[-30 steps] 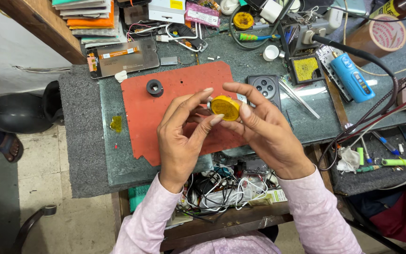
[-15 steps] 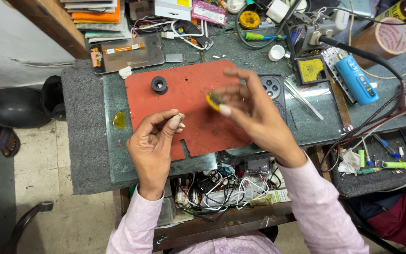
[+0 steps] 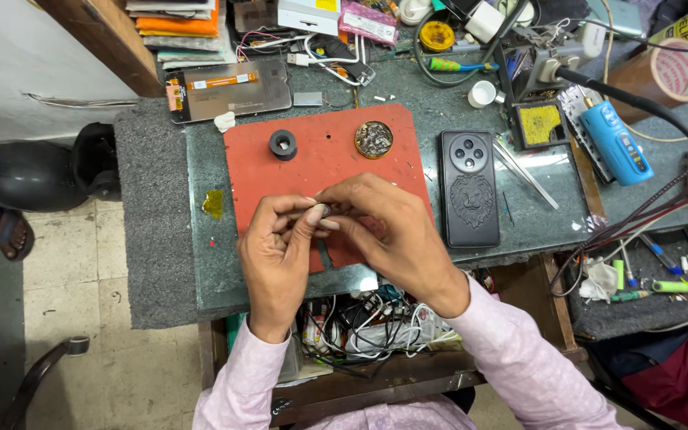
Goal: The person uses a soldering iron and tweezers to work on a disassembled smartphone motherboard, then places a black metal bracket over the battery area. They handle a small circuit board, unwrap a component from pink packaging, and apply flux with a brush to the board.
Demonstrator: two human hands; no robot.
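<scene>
My left hand [image 3: 280,255] and my right hand [image 3: 388,231] meet over the near edge of a red work mat [image 3: 320,171]. Together their fingertips pinch a small dark round part [image 3: 322,212]. Most of that part is hidden by the fingers. On the mat's far side lie a black ring-shaped part [image 3: 283,144] and a round yellow-rimmed disc with tiny components [image 3: 373,139]. A black phone [image 3: 470,187] lies face down just right of the mat.
A phone screen panel [image 3: 228,89] lies at the back left, a soldering stand with a yellow sponge [image 3: 539,123] and a blue tool [image 3: 615,142] at the right. Tangled cables [image 3: 360,318] fill the drawer below the glass top. A dark helmet [image 3: 25,171] sits at left.
My right hand set the yellow-rimmed disc down on the mat's far side and came back. Both hands now pinch a small dark part together near the mat's front edge.
</scene>
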